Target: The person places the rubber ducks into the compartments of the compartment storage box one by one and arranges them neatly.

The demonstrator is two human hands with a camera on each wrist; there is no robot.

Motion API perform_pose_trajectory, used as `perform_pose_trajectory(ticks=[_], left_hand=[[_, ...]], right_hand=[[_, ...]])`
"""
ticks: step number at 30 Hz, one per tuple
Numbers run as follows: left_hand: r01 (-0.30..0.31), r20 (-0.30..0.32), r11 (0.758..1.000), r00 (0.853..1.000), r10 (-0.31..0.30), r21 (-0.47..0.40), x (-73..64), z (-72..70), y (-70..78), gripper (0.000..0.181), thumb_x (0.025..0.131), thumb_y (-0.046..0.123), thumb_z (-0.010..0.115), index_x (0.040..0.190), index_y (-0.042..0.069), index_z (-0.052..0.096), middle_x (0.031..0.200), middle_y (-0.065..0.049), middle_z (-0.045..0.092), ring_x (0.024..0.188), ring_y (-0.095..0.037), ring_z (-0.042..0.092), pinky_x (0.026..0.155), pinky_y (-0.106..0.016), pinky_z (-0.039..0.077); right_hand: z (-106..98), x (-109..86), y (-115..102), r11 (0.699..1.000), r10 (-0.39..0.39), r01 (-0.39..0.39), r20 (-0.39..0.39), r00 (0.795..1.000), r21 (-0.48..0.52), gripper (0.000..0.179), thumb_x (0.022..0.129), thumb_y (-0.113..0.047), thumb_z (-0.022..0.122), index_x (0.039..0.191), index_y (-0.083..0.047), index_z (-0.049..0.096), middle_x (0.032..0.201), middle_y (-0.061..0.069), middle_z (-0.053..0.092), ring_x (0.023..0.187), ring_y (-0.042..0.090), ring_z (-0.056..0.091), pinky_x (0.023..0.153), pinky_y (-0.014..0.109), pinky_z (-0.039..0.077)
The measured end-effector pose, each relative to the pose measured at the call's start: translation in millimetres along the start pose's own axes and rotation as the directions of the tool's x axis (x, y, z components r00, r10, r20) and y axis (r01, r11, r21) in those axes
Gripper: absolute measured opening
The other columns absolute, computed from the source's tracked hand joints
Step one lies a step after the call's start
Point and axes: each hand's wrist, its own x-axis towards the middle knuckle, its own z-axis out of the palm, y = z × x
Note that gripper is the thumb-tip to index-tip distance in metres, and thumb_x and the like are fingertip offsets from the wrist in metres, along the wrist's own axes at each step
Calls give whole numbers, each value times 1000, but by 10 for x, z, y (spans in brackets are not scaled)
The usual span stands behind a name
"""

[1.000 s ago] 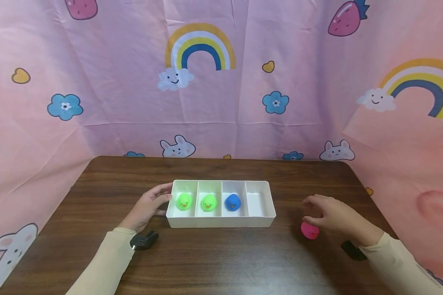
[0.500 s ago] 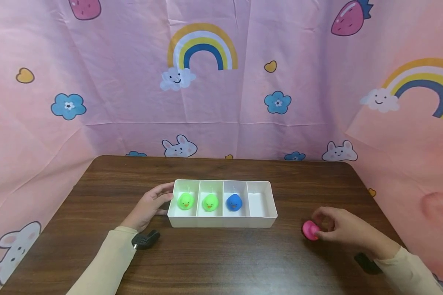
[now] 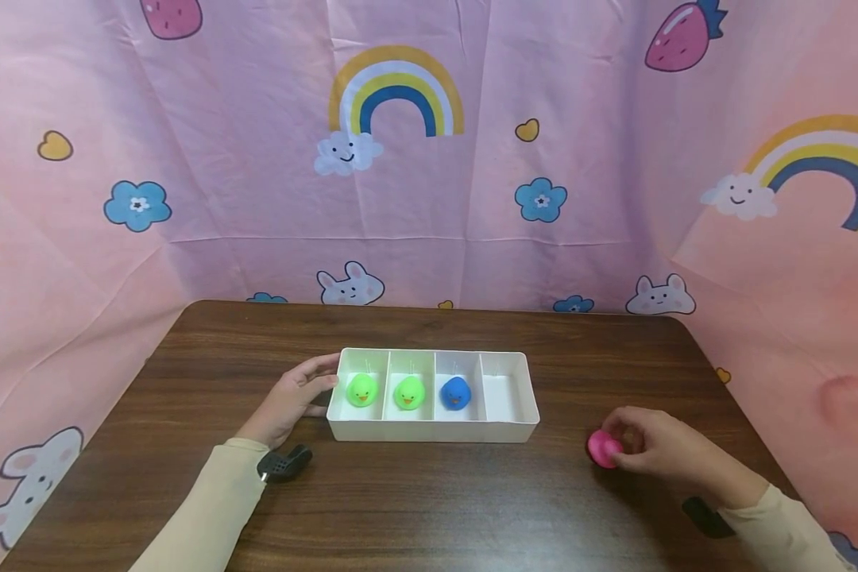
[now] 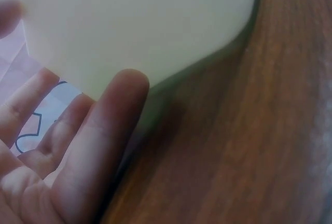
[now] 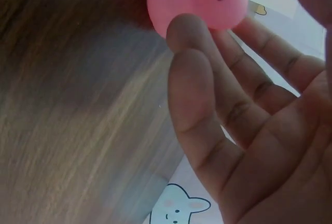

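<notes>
A white divided box (image 3: 433, 430) stands mid-table in the head view. My left hand (image 3: 296, 401) holds its left end, with the thumb at the rim and other fingers near the back corner. In the left wrist view, one finger (image 4: 120, 99) lies against the box's end wall (image 4: 135, 22). Two green toy ducks (image 3: 361, 391) and a blue toy duck (image 3: 455, 393) sit in separate compartments; the rightmost compartment is bare. Right of the box, my right hand (image 3: 668, 449) pinches a pink toy duck (image 5: 179, 1) low over the table, its underside contact hidden.
The brown wooden table (image 3: 429, 508) runs back to a patterned pink cloth (image 3: 257, 159) that hangs behind and at both sides. A dark wrist-worn device (image 3: 284, 462) sits at my left wrist; another (image 3: 705, 518) is at the right one.
My right hand has shifted from above the pink duck to its right side and taken hold of it; the duck has tilted. The left hand stays at the box. The head view has turned slightly.
</notes>
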Motion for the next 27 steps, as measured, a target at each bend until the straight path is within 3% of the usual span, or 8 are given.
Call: perform_pose_trajectory(ticks=[7,14,21,27], left_hand=[[17,-12,1000,1000,-17,4,2,-4,-6,58,104,35,63,154,12,46,155,-20,47,128,-33,59,89,-42,61],[-6,-5,1000,1000,6,-2,-5,11,8,56,105,32,61,155,10,45,153,-23,49,125,-34,61,88,-44,61],[-1,-1,1000,1000,1,-1,1,12,4,57,105,33,61,155,11,45,153,-22,49,125,-32,61,88,-44,61],[1,-6,1000,1000,-1,-2,-4,7,10,56,105,31,61,155,10,45,153,-23,48,125,-34,61,88,-44,61]], right_hand=[[47,19,9,999,41,-41,-2,999,-27,24,92,-20,79,111,-11,67,94,-4,64,76,7,53,59,24,47],[79,16,28,998,3,-6,-51,999,-62,24,91,-19,80,109,-10,68,93,-5,66,75,3,54,60,24,47],[76,-38,20,997,75,-74,-20,997,10,30,91,-20,80,114,-8,66,98,1,66,76,9,56,58,25,49],[76,-29,40,999,47,-46,-26,999,5,26,91,-18,80,112,-9,67,96,0,65,73,6,55,56,24,49]])
